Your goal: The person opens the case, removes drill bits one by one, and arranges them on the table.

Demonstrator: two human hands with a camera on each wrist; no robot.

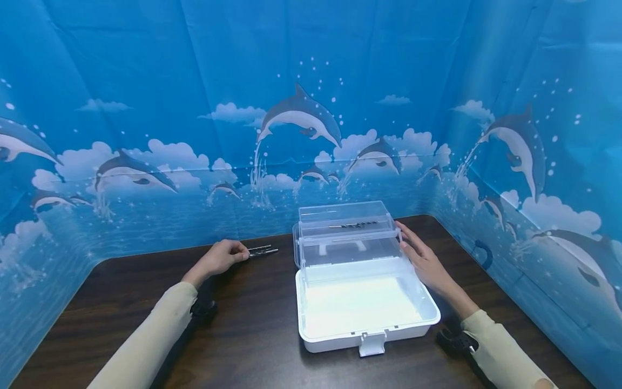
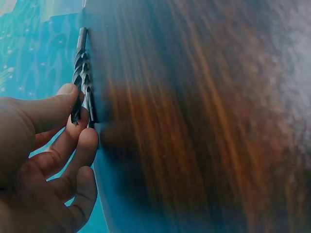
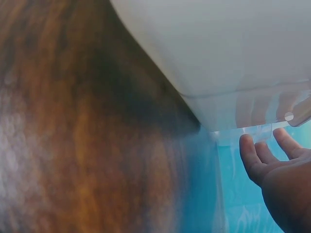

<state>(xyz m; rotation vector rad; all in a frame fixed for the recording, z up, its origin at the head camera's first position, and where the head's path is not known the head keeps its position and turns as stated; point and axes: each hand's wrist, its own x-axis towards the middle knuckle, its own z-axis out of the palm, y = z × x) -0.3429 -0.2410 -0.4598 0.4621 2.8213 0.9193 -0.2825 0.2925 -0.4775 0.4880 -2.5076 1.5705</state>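
Thumb and a fingertip of the left hand (image 1: 221,258) pinch a drill bit (image 2: 77,68) near its pointed end, so the fluted length and plain shank stick out toward the case, while the lower fingers curl loosely. A second bit (image 2: 88,85) lies close alongside, both of them near the back of the table (image 1: 243,335), to the left of the white case (image 1: 335,341); I cannot tell whether the pinched one is clear of the surface. Being slim metal, it should feel light for its looks, quite rigid and hard to damage, though smooth and inclined to roll or swivel between fingertips. Plain shank is probably the best place to take hold: it is round and even, whereas the flutes may have sharp edges and the tip could prick. With the pinch so close to one end, the long free part might tilt. On the other side, the right hand (image 1: 423,262) has its fingers relaxed and apart beside the clear upper tray (image 1: 355,236), with no firm grip visible; whether the fingertips press on it I cannot tell. Dark fluted metal (image 1: 359,224) shows in that tray, whose thin plastic looks stiff yet light, better steadied at the end wall than pushed from above.
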